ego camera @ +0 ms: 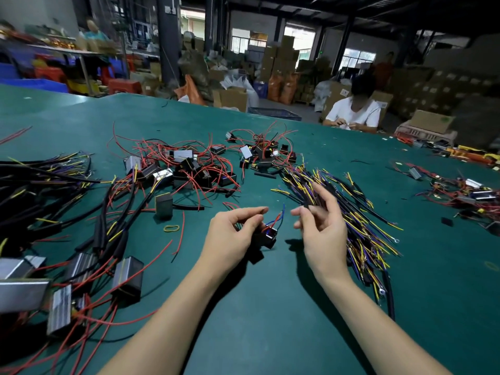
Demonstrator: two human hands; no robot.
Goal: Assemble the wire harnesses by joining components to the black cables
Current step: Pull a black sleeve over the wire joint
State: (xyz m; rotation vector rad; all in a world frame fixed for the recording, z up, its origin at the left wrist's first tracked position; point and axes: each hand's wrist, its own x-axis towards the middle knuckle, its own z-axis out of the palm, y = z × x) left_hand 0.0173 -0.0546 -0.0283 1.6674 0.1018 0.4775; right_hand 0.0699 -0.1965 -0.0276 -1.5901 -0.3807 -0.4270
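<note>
My left hand [232,234] grips a small black box component [267,236] with short red and blue wires sticking up from it, just above the green table [270,307]. My right hand [322,228] hovers beside it with fingers spread and holds nothing. Right behind that hand lies a pile of black cables [357,212] with yellow and purple wire ends. More black box components with red wires [189,169] are heaped at the centre back. Joined harnesses with black cables and silver boxes [81,253] lie at the left.
A yellow rubber band [171,228] and a loose black box [163,205] lie left of my hands. Another heap of parts [465,193] sits at the far right. A person in a white shirt [354,115] works at the table's far edge. Cardboard boxes fill the background.
</note>
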